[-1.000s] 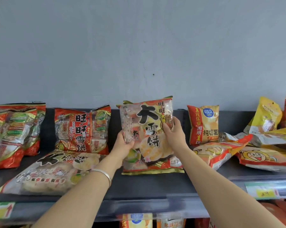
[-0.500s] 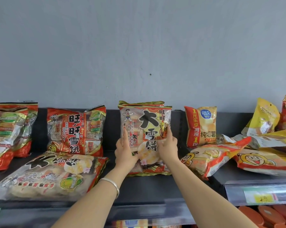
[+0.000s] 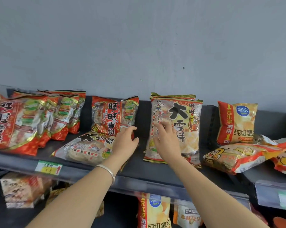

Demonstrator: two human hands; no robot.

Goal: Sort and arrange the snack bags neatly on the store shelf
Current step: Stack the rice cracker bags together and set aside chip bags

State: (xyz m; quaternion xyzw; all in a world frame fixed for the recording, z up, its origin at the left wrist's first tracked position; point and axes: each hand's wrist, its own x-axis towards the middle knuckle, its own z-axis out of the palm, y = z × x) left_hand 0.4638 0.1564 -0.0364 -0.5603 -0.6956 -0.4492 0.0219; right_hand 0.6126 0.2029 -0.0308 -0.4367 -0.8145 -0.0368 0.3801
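Note:
A clear rice-cracker bag with big black characters (image 3: 186,125) stands upright against the shelf back, another like it behind. My right hand (image 3: 167,142) rests on its front with fingers spread, gripping nothing. My left hand (image 3: 126,142), fingers apart, hovers over the right end of a similar bag lying flat (image 3: 88,148). A red rice-cracker bag (image 3: 114,116) stands just behind that one. Several more red bags (image 3: 23,124) lean in a row at the left.
The dark shelf (image 3: 147,173) carries a price tag (image 3: 48,167) on its front rail. A yellow-red chip bag (image 3: 236,124) stands at the right, above tumbled orange bags (image 3: 241,157). More snack bags (image 3: 153,213) sit on the shelf below.
Both hands stood the clear bag upright against the back and let go of it. My left hand has moved left over the flat bag; the view shifted left.

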